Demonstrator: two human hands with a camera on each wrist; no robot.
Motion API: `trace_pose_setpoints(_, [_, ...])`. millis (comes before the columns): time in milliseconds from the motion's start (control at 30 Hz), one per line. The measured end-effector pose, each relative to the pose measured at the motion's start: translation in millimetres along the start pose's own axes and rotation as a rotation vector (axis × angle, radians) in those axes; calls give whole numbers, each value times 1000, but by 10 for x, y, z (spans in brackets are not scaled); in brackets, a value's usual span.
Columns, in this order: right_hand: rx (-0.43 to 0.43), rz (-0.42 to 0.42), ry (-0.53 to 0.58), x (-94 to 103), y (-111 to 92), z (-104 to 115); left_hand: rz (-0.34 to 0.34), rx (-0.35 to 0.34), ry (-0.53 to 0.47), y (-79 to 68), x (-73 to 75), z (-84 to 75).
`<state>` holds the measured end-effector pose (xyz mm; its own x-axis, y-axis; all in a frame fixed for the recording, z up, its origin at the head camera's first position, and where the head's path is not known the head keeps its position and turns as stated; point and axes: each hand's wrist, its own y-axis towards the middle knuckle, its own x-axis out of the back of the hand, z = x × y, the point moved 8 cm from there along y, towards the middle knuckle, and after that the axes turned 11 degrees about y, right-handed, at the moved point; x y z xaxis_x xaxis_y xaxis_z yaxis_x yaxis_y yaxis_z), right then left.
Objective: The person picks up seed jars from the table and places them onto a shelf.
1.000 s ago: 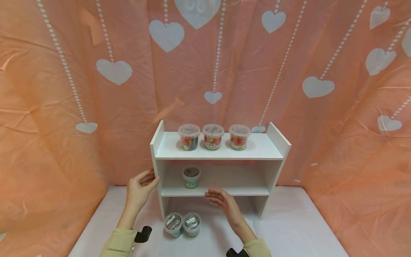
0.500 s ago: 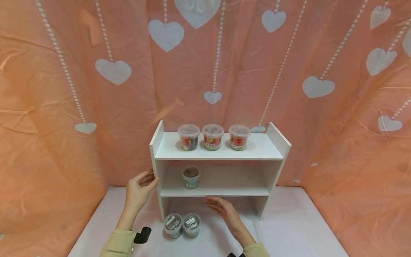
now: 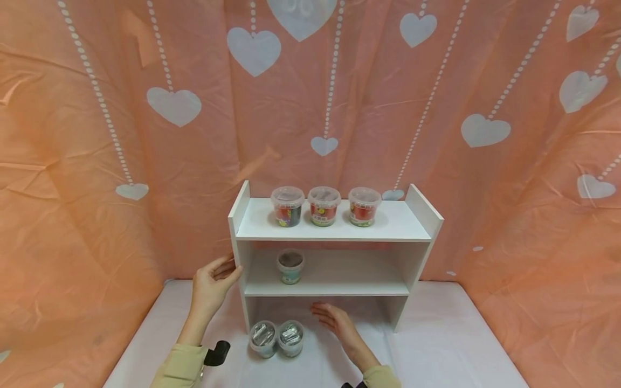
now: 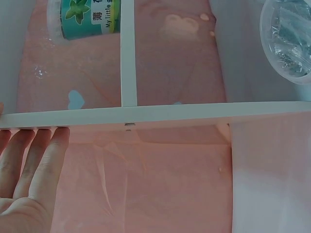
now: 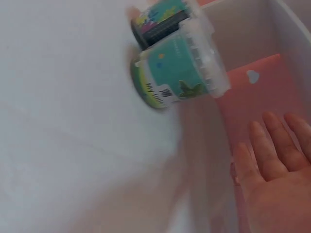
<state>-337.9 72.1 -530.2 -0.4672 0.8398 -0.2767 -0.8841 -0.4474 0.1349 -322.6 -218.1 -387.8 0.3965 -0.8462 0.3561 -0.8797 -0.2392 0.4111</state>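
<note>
My left hand point(image 3: 211, 285) holds the left side panel of a white shelf unit point(image 3: 335, 231). In the left wrist view its fingertips press the panel's outer face, with a bit of the thumb at the panel's other side. My right hand point(image 3: 339, 326) hovers before the lowest compartment with fingers extended and nothing in it. Two lidded tubs, a left one point(image 3: 263, 339) and a right one point(image 3: 291, 338), stand side by side on the table left of it; silvery packets show through their lids. The right wrist view shows a green-labelled tub point(image 5: 177, 73) and the open palm.
Three red-labelled lidded tubs stand on the top shelf: left point(image 3: 288, 207), middle point(image 3: 324, 206) and right point(image 3: 364, 207). A green-labelled tub point(image 3: 290, 267) is on the middle shelf's left part. Behind hangs a pink curtain point(image 3: 194, 226) with white hearts. The table point(image 3: 451, 334) is white.
My right hand has moved down, from the middle shelf's front edge to before the lowest compartment. The left hand keeps its place on the panel, and the tubs stand where they were.
</note>
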Motion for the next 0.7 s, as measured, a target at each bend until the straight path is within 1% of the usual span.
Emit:
trace_pose_setpoints(167, [-6, 21, -42, -2, 13, -134, 10, 2, 12, -4, -2, -9])
trace_pose_setpoints(267, [-18, 23, -41, -16, 20, -193, 12, 3, 20, -4, 0, -13])
trace_pose_setpoints(600, [-74, 3, -26, -71, 51, -378, 12, 4, 18, -8, 5, -30])
trace_pose_setpoints(700, [-87, -11, -58, -97, 37, -418, 11, 3, 16, -10, 9, -37])
